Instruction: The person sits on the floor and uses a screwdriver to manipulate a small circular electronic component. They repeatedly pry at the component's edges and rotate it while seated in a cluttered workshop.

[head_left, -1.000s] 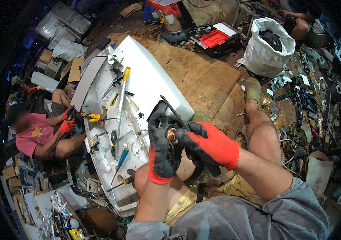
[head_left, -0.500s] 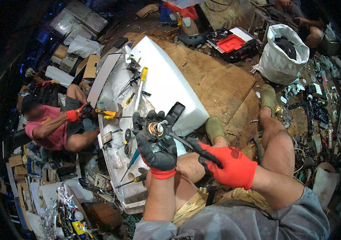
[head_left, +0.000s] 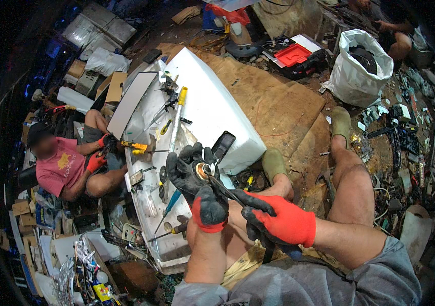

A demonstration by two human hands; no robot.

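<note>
My left hand (head_left: 189, 176), in a red glove with a black palm, is cupped around a small round part (head_left: 202, 170) with a copper-coloured ring and a pale metal centre. My gloved right hand (head_left: 282, 218) grips a slim dark tool (head_left: 223, 189) whose tip reaches the edge of that part. The tool's exact kind cannot be made out, as fingers cover its rear end. Just beyond my left hand lies a black phone-like case (head_left: 224, 143) against a white foam block (head_left: 209, 102). A teal-handled screwdriver (head_left: 172, 201) rests to its left.
Scissors (head_left: 163, 176), a yellow-handled tool (head_left: 182, 97) and other hand tools lie on the white surface. At the left sits a co-worker (head_left: 67, 163) in red gloves. Brown board (head_left: 278, 102) covers the floor ahead. A white sack (head_left: 340, 76) stands far right, near scattered scrap.
My right hand has shifted slightly left and down, and the tool now points more steeply into the round part. My left hand has turned, its thumb folding in. The co-worker leans back, both hands showing.
</note>
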